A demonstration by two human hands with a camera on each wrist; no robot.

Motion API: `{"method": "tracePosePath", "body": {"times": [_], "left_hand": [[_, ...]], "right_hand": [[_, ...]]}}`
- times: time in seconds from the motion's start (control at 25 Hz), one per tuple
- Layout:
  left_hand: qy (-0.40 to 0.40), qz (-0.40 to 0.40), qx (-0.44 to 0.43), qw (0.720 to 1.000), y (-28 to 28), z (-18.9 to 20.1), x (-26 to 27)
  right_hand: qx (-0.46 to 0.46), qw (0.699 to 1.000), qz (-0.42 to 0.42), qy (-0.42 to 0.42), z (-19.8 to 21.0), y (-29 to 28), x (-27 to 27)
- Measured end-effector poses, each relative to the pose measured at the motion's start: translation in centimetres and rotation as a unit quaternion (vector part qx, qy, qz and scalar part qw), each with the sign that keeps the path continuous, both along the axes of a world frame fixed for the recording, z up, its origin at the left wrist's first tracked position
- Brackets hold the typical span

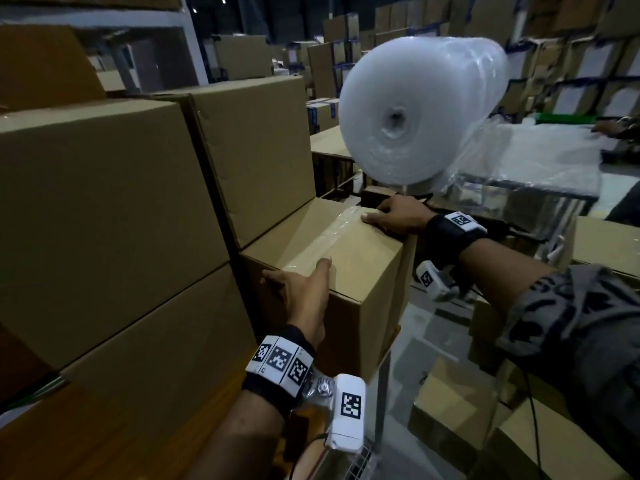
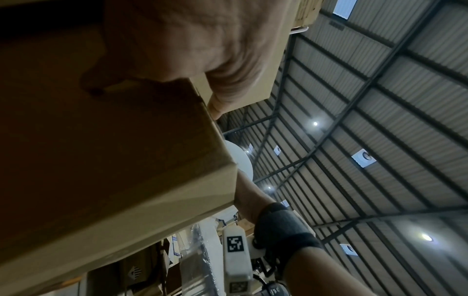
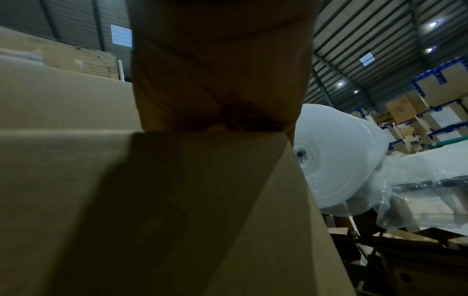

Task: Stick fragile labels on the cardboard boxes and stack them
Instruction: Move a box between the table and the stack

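A plain cardboard box [image 1: 349,258] with clear tape along its top seam stands against a taller stack of boxes. My left hand [image 1: 301,289] clasps its near left corner, thumb on top and fingers along the side. In the left wrist view the palm [image 2: 202,40] presses on the box wall [image 2: 113,160]. Over at the far right corner my right hand [image 1: 394,216] grips the box, its fingers curled over the far edge. In the right wrist view the hand [image 3: 220,70] sits above the box side [image 3: 177,200]. No label shows on the faces in view.
Large stacked boxes [image 1: 104,209] and another tall box [image 1: 249,140] wall in the left. A big roll of bubble wrap [image 1: 415,112] sits just behind the box, beside a table [image 1: 540,161] draped in plastic. More boxes [image 1: 450,410] lie on the floor at lower right.
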State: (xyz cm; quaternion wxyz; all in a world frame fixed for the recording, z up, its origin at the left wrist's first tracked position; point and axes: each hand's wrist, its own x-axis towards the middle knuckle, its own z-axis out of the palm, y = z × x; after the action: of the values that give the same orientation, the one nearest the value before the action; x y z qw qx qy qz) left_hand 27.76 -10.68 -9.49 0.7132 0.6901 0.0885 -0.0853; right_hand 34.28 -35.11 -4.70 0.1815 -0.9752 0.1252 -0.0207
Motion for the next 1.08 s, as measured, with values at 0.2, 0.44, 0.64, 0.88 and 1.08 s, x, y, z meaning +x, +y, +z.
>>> {"method": "tracePosePath", "body": {"times": [0.2, 0.44, 0.64, 0.88, 1.08], "left_hand": [[0.039, 0.004, -0.003, 0.999, 0.2, -0.2, 0.8], [0.050, 0.021, -0.026, 0.998, -0.5, -0.3, 0.7], [0.038, 0.094, -0.013, 0.995, -1.3, -1.1, 1.8], [0.068, 0.170, -0.009, 0.983, -3.0, -1.3, 1.9], [0.065, 0.139, -0.047, 0.987, -5.4, 2.0, -3.4]], "right_hand": [[0.018, 0.999, -0.002, 0.034, 0.3, 0.5, 1.0], [0.067, 0.995, -0.009, 0.073, 0.0, -1.8, 3.3], [0.212, 0.964, 0.025, 0.156, 2.6, -1.6, 1.9], [0.348, 0.899, 0.138, 0.227, 0.7, -5.0, 4.0], [0.439, 0.843, 0.177, 0.256, 0.4, -6.0, 1.8]]}}
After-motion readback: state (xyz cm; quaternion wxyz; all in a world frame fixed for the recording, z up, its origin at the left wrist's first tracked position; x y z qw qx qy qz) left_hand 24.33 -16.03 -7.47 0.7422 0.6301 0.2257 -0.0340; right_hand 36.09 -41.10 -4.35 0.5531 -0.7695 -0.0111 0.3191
